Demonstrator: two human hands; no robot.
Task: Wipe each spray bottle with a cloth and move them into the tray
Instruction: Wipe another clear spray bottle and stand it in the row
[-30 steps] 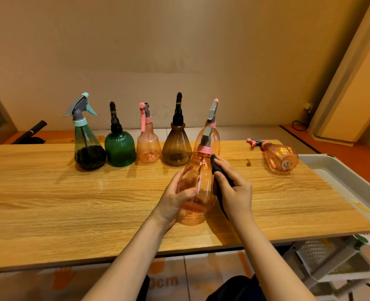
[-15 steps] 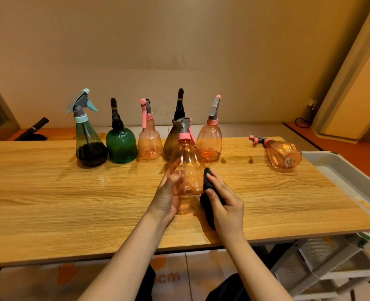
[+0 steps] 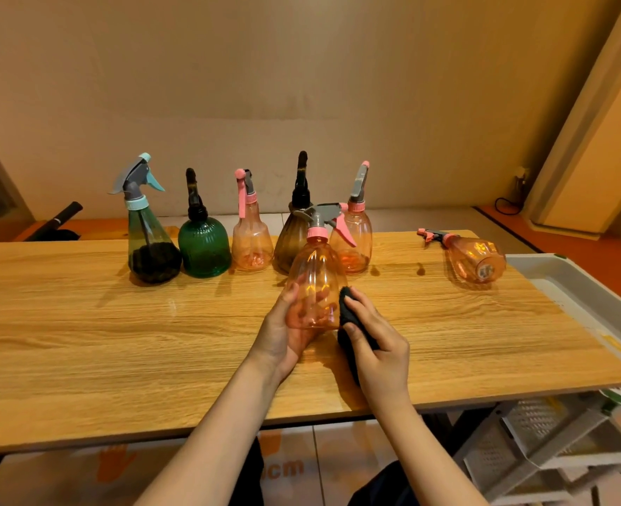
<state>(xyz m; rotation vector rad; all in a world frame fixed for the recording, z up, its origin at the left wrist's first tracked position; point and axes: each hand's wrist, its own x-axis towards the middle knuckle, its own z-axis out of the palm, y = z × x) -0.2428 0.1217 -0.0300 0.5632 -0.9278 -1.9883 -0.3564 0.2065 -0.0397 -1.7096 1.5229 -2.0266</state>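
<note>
The left hand [image 3: 283, 334] grips the lower body of an orange spray bottle [image 3: 314, 286], fingers wrapped round its far side and visible through the plastic. The bottle is upright, held just above the wooden table [image 3: 119, 341], near the front centre. The right hand [image 3: 378, 356] pinches a black cloth [image 3: 347, 315] and presses it against the bottle's right side.

Behind the held bottle, five bottles stand upright in a row along the far edge of the table: a grey-green bottle with a teal trigger [image 3: 148, 231], a ribbed green bottle [image 3: 203, 246], a pale pink bottle [image 3: 250, 235], a brown bottle [image 3: 294, 228] and an orange bottle with a grey trigger [image 3: 356, 228]. The held bottle's spray head overlaps the brown and orange bottles from this view. A sixth orange bottle [image 3: 473, 259] lies on its side near the right end of the table, well apart from the row.

A white tray [image 3: 571, 283] sits just beside the table's right edge, on a white cart [image 3: 542, 451].
</note>
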